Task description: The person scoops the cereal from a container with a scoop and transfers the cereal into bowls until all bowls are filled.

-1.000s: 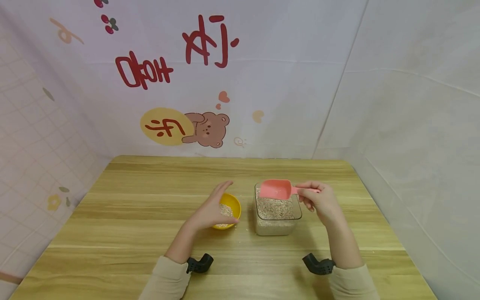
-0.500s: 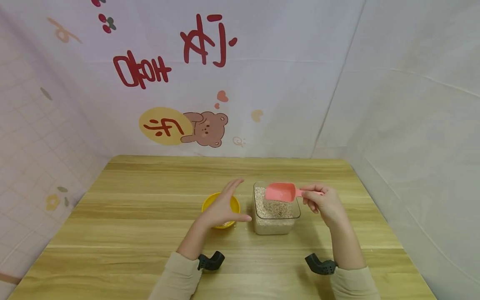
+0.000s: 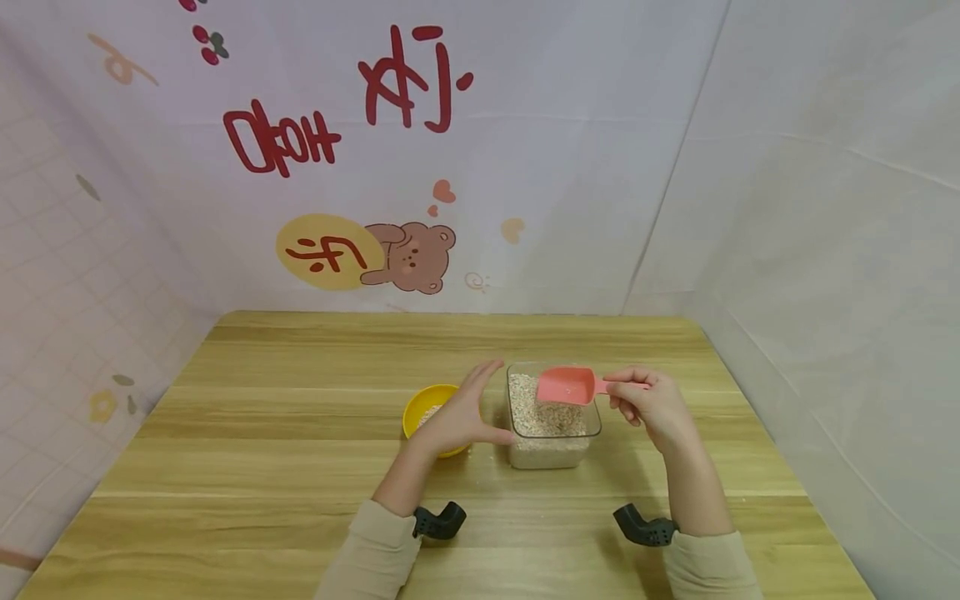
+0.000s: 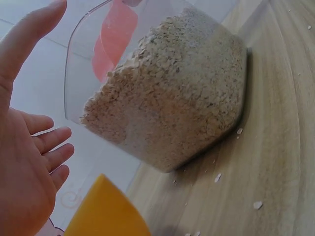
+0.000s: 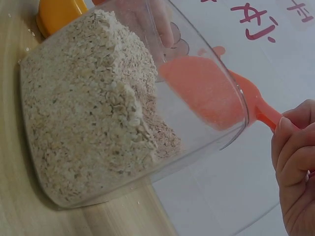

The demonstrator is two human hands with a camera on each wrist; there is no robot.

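My right hand [image 3: 647, 404] pinches the handle of a pink scoop [image 3: 566, 386], whose bowl hangs over the oats in a clear square container [image 3: 549, 454]. In the right wrist view the scoop [image 5: 206, 91] shows through the container's wall, above the sloping oats [image 5: 88, 108]. Fingers spread, my left hand [image 3: 463, 417] stands at the container's left side, thumb near its front corner. The left wrist view shows that palm [image 4: 24, 172] holding nothing. Partly hidden behind the left hand is a yellow bowl [image 3: 416, 404] with some oats inside.
Loose oat flakes [image 4: 258, 204] lie scattered on the wooden table [image 3: 262, 458] around the container and bowl. A printed cloth [image 3: 562, 167] hangs behind the table, with further cloth at both sides. Dark wrist mounts [image 3: 441, 522] stick out from both sleeves.
My left hand has moved right, from around the yellow bowl to the container's left side. The scoop in my right hand has shifted slightly right over the oats.
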